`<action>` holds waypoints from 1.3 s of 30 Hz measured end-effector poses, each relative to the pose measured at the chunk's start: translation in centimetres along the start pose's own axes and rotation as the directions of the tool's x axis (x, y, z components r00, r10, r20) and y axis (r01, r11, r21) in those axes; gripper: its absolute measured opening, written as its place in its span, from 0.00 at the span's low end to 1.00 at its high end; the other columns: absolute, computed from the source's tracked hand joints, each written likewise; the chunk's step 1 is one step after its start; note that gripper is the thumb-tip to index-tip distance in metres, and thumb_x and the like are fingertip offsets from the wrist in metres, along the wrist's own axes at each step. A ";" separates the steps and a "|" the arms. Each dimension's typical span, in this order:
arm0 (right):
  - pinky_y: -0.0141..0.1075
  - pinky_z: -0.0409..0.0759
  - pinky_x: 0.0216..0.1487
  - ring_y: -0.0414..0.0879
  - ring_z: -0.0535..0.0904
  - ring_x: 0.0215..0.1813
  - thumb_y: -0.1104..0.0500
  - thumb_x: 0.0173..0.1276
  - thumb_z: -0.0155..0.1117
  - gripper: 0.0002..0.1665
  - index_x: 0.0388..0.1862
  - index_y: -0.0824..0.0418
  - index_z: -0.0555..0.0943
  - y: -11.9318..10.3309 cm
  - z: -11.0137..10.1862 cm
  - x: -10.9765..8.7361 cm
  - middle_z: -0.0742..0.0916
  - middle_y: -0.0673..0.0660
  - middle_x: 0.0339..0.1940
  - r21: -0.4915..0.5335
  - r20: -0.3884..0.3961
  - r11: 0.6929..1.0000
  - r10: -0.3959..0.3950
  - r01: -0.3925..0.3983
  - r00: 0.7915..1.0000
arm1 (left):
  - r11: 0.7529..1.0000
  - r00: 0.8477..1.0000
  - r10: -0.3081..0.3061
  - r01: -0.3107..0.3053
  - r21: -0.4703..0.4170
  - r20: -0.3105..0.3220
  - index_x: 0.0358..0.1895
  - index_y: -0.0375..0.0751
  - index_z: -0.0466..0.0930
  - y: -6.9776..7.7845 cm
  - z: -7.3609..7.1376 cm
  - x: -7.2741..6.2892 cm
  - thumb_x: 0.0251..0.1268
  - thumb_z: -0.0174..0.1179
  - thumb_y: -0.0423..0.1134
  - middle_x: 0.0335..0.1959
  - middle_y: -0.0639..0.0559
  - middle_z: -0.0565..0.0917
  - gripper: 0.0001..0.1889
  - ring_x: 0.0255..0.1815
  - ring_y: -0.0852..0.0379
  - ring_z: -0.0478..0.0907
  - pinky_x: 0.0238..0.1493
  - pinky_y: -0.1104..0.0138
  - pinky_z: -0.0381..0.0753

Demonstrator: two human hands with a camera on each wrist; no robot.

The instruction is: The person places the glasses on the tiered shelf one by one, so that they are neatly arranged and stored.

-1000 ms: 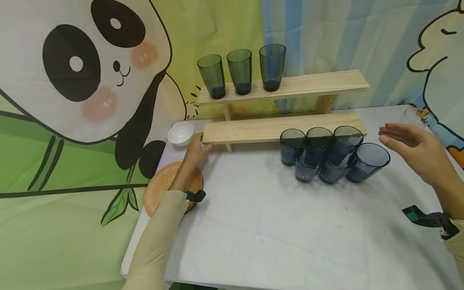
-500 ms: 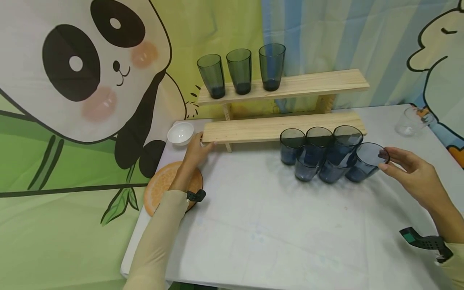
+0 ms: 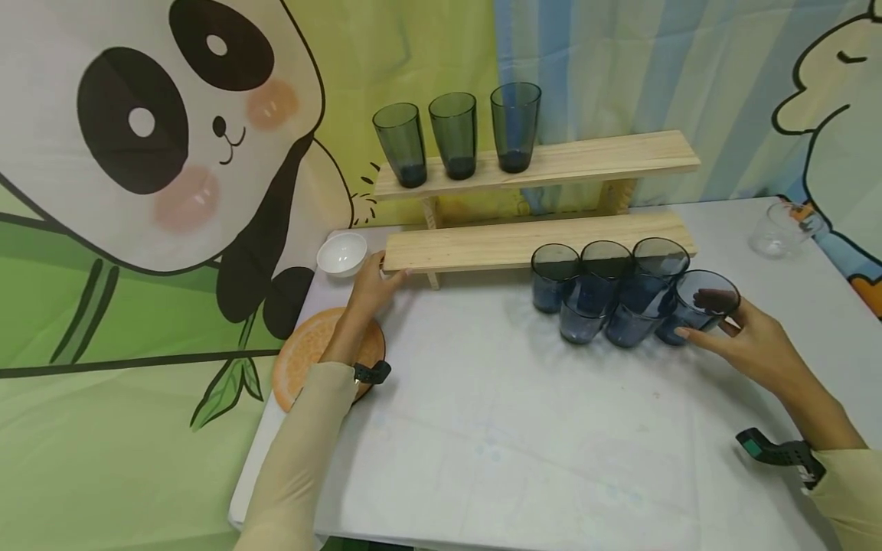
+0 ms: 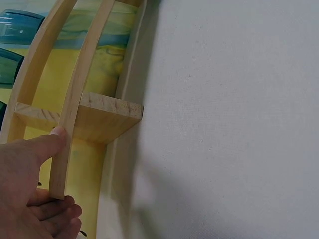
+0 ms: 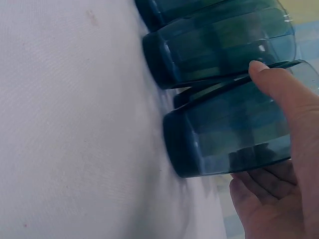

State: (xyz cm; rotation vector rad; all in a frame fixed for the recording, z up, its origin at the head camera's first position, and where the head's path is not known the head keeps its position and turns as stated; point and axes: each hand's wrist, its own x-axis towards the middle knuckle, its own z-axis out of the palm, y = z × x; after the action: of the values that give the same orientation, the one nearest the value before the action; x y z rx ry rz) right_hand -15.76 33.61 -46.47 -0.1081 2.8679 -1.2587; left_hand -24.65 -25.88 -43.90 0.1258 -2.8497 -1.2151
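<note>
My left hand (image 3: 373, 289) grips the left end of the lower board of a two-tier wooden shelf (image 3: 468, 249). In the left wrist view its thumb lies on the board's face and the fingers bend around the end. My right hand (image 3: 754, 340) holds the rightmost dark blue drinking glass (image 3: 692, 314) around its side. The right wrist view shows the thumb near the rim on one side of this glass (image 5: 234, 134) and the fingers on the other. Several matching glasses (image 3: 582, 317) stand close together to its left, before the lower board.
Three dark green glasses (image 3: 458, 138) stand on the upper board. A white bowl (image 3: 342, 254) sits left of the shelf, with an orange-slice-patterned round mat (image 3: 310, 348) partly under my left arm. A clear glass (image 3: 775, 229) stands at the back right of the white-covered table (image 3: 517, 444).
My right hand has moved left and down from near the clear glass to the rightmost blue glass and taken hold of it. The left hand stays on the shelf.
</note>
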 end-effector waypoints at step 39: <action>0.66 0.63 0.72 0.79 0.68 0.72 0.45 0.71 0.75 0.45 0.74 0.70 0.68 -0.5 -1.2 -0.2 0.77 0.76 0.67 -0.047 -0.141 0.999 0.002 -0.008 0.990 | 1.000 1.000 -0.005 0.005 0.010 0.001 0.80 0.32 0.60 0.0 0.0 0.0 0.75 0.66 0.54 0.77 0.34 0.67 0.42 0.80 0.36 0.63 0.81 0.46 0.61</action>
State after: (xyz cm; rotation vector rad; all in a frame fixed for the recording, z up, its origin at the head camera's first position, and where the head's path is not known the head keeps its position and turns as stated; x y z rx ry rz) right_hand -15.55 34.19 -45.30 -0.0124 3.0157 -1.2464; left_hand -24.61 -25.91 -43.91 0.1322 -2.8585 -1.2022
